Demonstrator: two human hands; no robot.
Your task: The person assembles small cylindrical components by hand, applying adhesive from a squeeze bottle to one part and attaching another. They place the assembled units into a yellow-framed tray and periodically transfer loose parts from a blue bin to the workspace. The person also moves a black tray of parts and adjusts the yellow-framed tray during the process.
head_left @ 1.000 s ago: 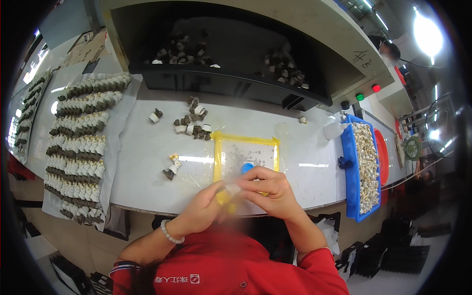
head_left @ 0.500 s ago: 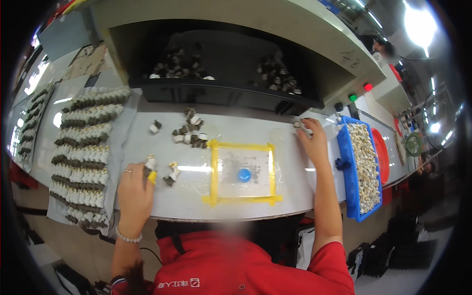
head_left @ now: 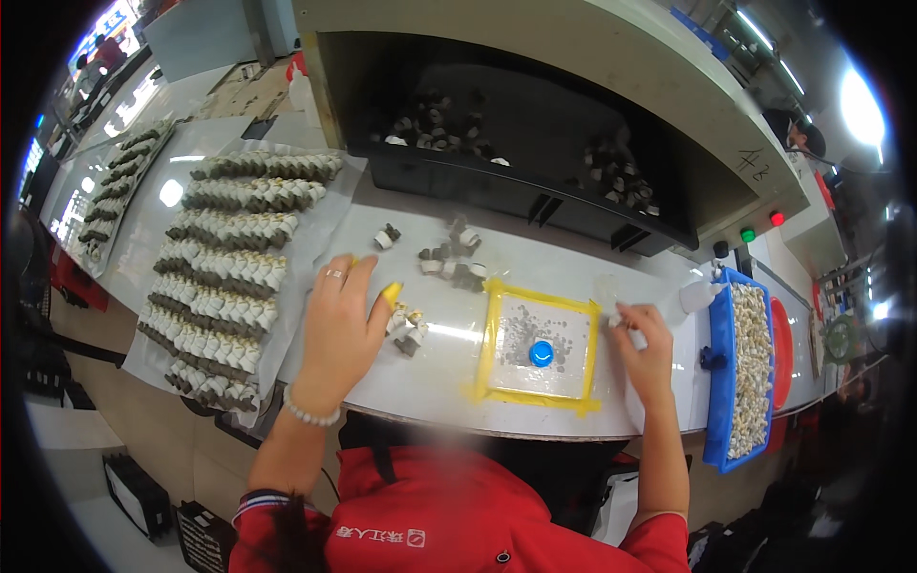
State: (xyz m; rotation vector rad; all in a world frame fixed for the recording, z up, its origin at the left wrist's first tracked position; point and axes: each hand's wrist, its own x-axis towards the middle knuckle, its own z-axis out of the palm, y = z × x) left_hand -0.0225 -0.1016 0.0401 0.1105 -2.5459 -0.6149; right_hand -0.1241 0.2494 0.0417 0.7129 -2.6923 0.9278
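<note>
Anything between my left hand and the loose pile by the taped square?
Nothing visible, just bare tabletop between your left hand and the loose pile. The small figures lie off that path, nearer you.

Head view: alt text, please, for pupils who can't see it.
A person's left hand is beside small white-and-brown figures on a white table; the right hand pinches something small. Between them lies a yellow-taped square with a blue cap; a blue tray stands right.
</note>
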